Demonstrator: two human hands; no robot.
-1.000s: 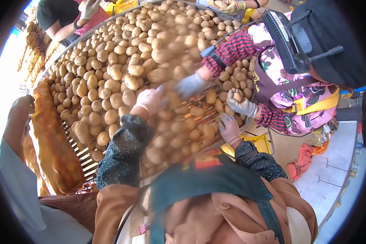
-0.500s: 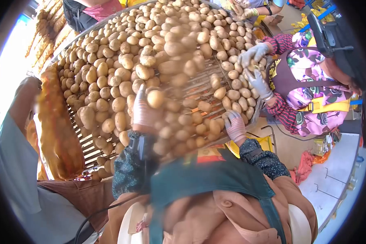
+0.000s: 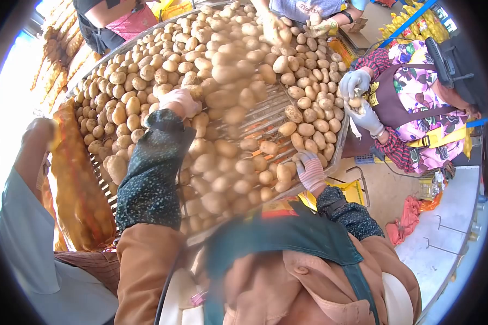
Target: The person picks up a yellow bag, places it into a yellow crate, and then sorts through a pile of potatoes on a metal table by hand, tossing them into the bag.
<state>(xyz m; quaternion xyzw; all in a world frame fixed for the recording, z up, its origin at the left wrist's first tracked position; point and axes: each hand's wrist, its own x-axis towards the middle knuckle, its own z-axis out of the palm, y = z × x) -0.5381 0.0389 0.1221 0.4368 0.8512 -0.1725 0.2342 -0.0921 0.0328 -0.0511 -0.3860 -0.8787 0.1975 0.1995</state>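
Potatoes (image 3: 127,101) cover a slatted sorting table (image 3: 270,114) in front of me. My left hand (image 3: 180,102), in a pale pinkish glove, reaches far over the heap. Its fingers curl down around a potato (image 3: 193,92) and are partly hidden. My right hand (image 3: 310,169), in a striped glove with grey fingers, lies at the near right edge of the table. Its fingers are loosely stretched beside the potatoes there, with nothing visible in them. A smear on the lens blurs the middle of the view.
A filled orange mesh sack (image 3: 81,184) stands at the left, beside a person's arm (image 3: 30,157). Across the table, gloved hands (image 3: 358,97) of a co-worker hold something small. Other people work at the far side. A pink bag (image 3: 405,221) lies by a white surface (image 3: 444,233) at right.
My left hand has moved forward and slightly left, deeper over the potatoes, with the forearm stretched out. My right hand stays nearly in place. The co-worker's hands at right have drawn back toward the body.
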